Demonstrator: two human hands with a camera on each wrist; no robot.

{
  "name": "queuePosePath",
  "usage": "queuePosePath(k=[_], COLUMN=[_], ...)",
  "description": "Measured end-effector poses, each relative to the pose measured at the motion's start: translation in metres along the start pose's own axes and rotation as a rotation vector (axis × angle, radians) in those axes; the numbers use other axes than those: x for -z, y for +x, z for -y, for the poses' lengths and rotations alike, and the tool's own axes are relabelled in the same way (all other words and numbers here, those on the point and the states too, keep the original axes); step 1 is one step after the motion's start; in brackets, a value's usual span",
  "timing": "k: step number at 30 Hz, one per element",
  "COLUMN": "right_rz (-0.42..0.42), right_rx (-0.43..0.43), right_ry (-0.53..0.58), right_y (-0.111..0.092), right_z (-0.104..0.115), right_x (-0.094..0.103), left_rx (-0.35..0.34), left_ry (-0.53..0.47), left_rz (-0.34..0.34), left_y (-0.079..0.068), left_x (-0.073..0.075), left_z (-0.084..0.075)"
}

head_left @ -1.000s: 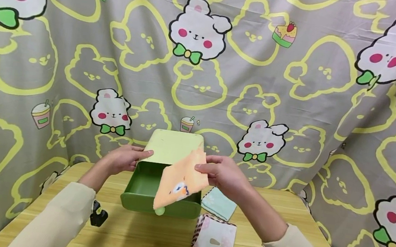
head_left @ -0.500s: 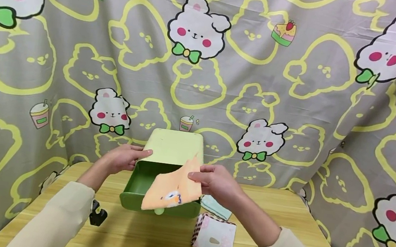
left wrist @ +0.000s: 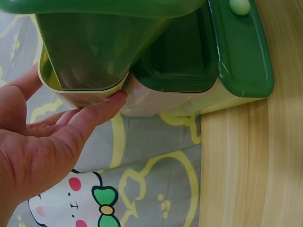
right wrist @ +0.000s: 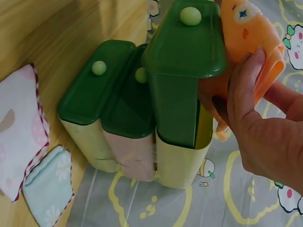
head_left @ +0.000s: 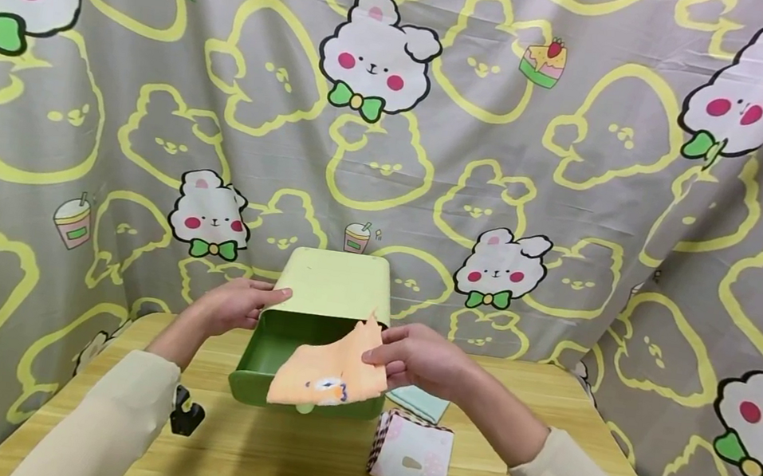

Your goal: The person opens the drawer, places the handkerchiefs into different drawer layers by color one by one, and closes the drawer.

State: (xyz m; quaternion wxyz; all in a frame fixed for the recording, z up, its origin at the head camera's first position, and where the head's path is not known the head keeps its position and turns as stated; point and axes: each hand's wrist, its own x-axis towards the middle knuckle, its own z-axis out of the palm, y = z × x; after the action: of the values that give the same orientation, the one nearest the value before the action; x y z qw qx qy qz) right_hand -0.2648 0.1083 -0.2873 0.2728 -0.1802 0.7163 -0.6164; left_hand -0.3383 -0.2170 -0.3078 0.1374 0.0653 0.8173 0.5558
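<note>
1. The table (head_left: 272,461) has a pale wood-grain top.
2. A unit (head_left: 328,283) of three stacked drawers stands upright toward the back, its top drawer (right wrist: 184,49) pulled out.
3. A white cloth (head_left: 411,463) lies folded, right of the unit and nearer the front, its edge checkered.
4. A mint cloth (right wrist: 49,189), flower-patterned, lies just behind the white cloth.

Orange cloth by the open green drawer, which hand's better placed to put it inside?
Probably the right hand: it pinches the orange cloth at the open green drawer. The left hand touches the side of the yellow casing, so it seems better suited to steadying.
</note>
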Motion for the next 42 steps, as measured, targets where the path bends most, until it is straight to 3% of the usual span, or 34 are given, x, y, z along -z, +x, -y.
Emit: queuePosePath(k=[18, 29, 37, 42], right_rz=[-0.077, -0.229, -0.368, -0.41], right_rx=[0.019, 0.059, 0.072, 0.068], right_ry=[0.045, 0.154, 0.17, 0.136], right_y=[0.02, 0.036, 0.045, 0.047], right_z=[-0.015, -0.02, -0.027, -0.023], right_x=[-0.011, -0.013, -0.02, -0.025], left_rx=[0.003, 0.013, 0.009, 0.01], left_ry=[-0.008, 0.009, 0.003, 0.011], left_rz=[0.009, -0.007, -0.003, -0.006], left_y=[0.002, 0.002, 0.0, 0.001], left_x=[0.001, -0.001, 0.0, 0.0], left_z=[0.002, 0.0, -0.001, 0.0])
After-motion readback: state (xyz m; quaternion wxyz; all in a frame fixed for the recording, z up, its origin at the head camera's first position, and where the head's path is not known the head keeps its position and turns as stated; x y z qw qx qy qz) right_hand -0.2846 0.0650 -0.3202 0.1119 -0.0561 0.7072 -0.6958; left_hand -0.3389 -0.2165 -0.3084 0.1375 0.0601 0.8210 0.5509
